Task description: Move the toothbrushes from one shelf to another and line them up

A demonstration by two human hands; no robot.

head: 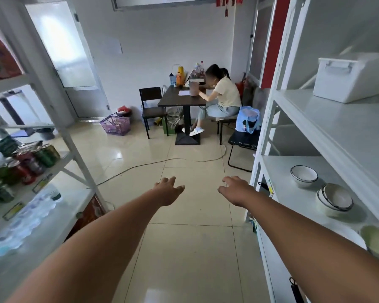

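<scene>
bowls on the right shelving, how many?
4 visible: a single bowl farthest back, a nested stack of two in front of it, and one cut off at the frame edge; more may be hidden.

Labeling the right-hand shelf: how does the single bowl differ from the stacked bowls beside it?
The single bowl stands alone and farther back on the shelf; the stacked bowls are nested together and sit nearer the camera. The single bowl sits level; the stack's top bowl looks tilted. Both are white with a dark rim line, upright, on the same shelf.
</scene>
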